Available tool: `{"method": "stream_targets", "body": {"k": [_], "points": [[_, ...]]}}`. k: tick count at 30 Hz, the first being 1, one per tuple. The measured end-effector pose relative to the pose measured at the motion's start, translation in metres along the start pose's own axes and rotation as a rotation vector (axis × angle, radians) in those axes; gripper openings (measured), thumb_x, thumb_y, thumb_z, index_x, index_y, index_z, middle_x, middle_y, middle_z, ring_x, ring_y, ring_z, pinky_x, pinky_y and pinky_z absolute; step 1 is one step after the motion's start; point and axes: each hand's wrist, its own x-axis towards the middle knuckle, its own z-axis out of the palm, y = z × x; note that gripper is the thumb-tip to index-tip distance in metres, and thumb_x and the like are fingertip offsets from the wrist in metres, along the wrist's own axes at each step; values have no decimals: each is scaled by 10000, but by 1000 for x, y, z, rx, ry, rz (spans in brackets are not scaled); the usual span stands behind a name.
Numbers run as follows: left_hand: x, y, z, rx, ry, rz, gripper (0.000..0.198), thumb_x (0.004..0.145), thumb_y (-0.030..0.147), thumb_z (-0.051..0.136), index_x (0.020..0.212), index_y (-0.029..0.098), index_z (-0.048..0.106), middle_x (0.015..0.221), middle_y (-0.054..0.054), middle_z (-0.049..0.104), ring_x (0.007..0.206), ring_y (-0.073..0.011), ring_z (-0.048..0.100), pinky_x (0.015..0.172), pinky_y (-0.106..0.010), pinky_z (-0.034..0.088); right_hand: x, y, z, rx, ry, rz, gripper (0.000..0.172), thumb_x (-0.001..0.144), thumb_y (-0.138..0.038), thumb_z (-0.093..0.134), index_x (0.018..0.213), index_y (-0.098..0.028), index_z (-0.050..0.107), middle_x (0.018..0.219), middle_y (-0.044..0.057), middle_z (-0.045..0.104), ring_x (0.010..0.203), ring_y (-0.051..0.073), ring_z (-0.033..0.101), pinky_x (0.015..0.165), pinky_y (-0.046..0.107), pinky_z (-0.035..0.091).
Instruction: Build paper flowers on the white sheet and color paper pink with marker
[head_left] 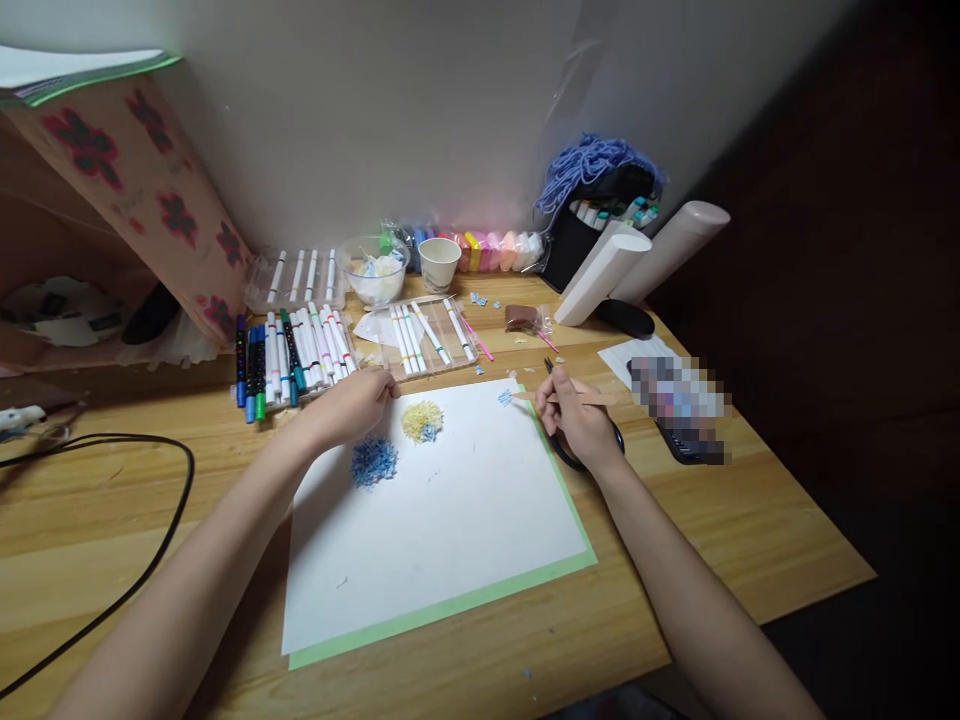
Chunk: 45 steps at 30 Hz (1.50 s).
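Behind, plain grey wall (pixel 360 110); below, wood-grained worktop (pixel 750 520). On it, white sheet (pixel 450 530) over a green one (pixel 450 607), with green showing along the bottom and right edges. Towards the white sheet's upper left, pile of blue shavings (pixel 373 462); just beside, pile of yellow shavings (pixel 421 420) with some blue bits at its lower edge. Holds a slim wooden stick (pixel 602 399) in the right hand (pixel 576 412), grip narrow around it, tip pointing left at a small blue cluster (pixel 505 397) near the sheet's upper right corner; cannot tell if touching. Under that hand, black loop-handled tool (pixel 568 452), partly hidden. By the sheet's top edge, left hand (pixel 364 400), fingers drawn together; cannot tell if pinching anything. Just beyond, bundle of markers (pixel 309 345) and clear tray (pixel 441 320) holding more. Further back, clear bowl (pixel 379 288), paper cup (pixel 439 268) and row of coloured packets (pixel 491 251). At far right, pixelated dark object (pixel 675 400) on white paper (pixel 616 352).
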Motion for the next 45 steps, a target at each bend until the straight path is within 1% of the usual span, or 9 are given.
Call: {"method": "stream_targets", "body": {"k": [4,8,14,21,27,33,38,41,45], "points": [[0,-1,0,1,11,8,320,761,171,349,900,153,636,960,-99,683,865,-227,624,738,-298,479,1,1,6,-41,-44,17,533,885,-624,378,615,-193,539,391,-47,451,386,98,430,428,229,302],[-1,2,-2,10,1,14,329,773,162,341,915,145,638,977,-107,683,877,-227,625,748,-301,483,0,2,8,-2,-79,38,544,887,-619,377,589,-189,529,377,-49,450,364,93,416,410,222,292],[-1,5,-3,22,-7,8,321,773,133,351,916,144,638,987,-102,683,889,-222,623,752,-291,479,-11,-1,22,106,-269,88,528,908,-576,382,594,-175,520,387,-52,459,345,72,384,378,207,261],[0,4,-2,16,-19,-7,324,799,136,335,908,145,639,1003,-95,682,902,-216,619,760,-287,466,-25,-9,49,104,-455,3,479,930,-537,368,664,-176,536,443,-62,469,436,81,434,474,217,353],[2,1,1,17,-11,13,313,790,126,345,904,142,637,991,-97,682,888,-218,613,751,-291,455,-29,-4,54,107,-511,-24,467,933,-531,369,688,-176,546,472,-54,492,461,87,471,500,224,367],[2,1,2,16,-4,17,305,780,121,355,892,144,638,983,-92,683,881,-214,615,745,-283,455,-29,-4,48,78,-475,-51,472,946,-509,353,666,-179,542,474,-48,492,440,85,449,488,225,347],[2,1,2,19,1,17,312,783,116,355,905,145,640,988,-88,682,893,-210,615,760,-279,454,-32,-5,50,40,-555,-66,443,960,-477,339,679,-188,524,497,-48,487,465,94,469,495,226,340],[3,1,2,23,-4,10,309,784,117,360,909,147,642,993,-87,684,897,-210,615,760,-276,452,-33,-7,51,-73,-539,-170,440,978,-422,312,647,-195,493,512,-43,469,476,96,449,525,232,349],[3,3,2,25,-11,7,303,786,124,365,902,146,643,986,-90,684,889,-216,613,746,-283,452,-33,-5,50,-241,-527,-483,421,982,-361,290,636,-204,470,562,-12,474,529,121,445,568,255,356]]}}
